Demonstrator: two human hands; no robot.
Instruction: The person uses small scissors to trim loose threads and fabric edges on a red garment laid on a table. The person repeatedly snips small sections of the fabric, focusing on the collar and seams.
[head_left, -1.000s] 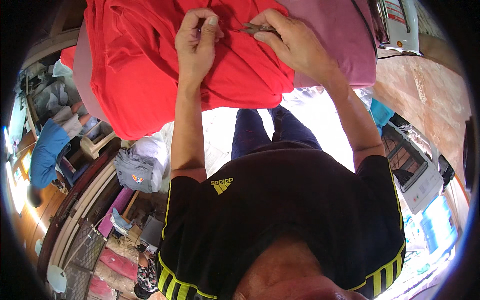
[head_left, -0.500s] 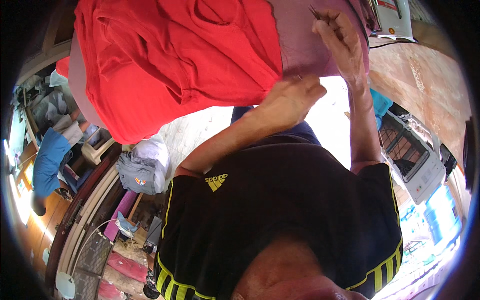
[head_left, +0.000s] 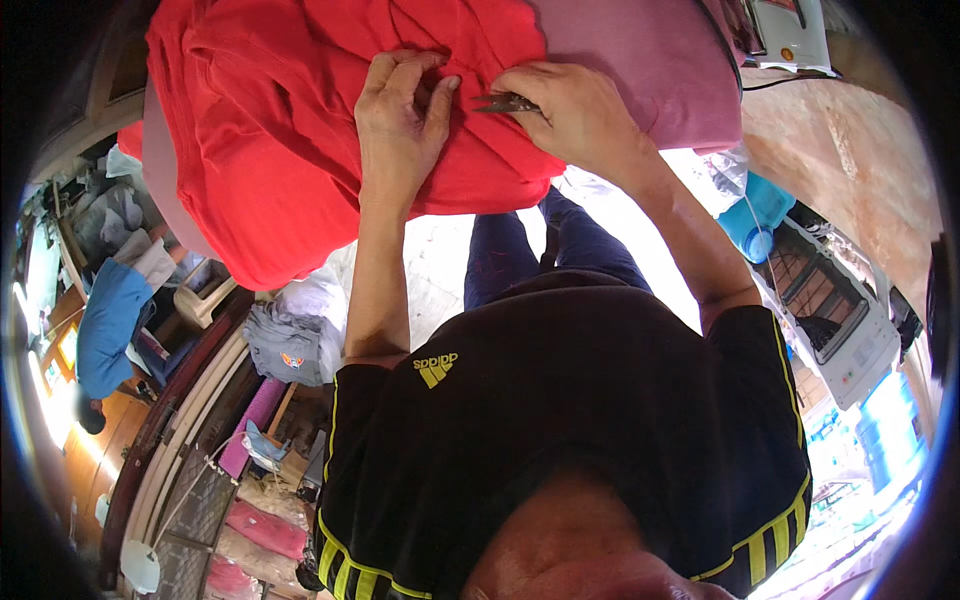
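Note:
A red garment (head_left: 270,130) lies spread and wrinkled over the mauve-covered work surface in front of me. My left hand (head_left: 403,125) is on it, fingers bent into the cloth and thumb a little off the index finger; a fold seems caught at the fingertips. Close to its right, my right hand (head_left: 580,110) is closed around a pair of small dark metal thread snips (head_left: 508,103). Their blades point left toward my left thumb. The right index finger and thumb touch the red cloth, and the lower fingers are partly hidden.
Bare mauve cloth (head_left: 640,50) shows at the right, beside part of a white machine (head_left: 795,40). Grey folded clothing (head_left: 290,345) sits low on the left. Farther left is a person in blue (head_left: 108,315). A blue container (head_left: 757,215) and a white appliance (head_left: 850,350) stand right.
Both hands have come together over the red garment. My left hand moved up and left onto the cloth; my right hand brought the snips down and left. The garment's right edge shifted slightly.

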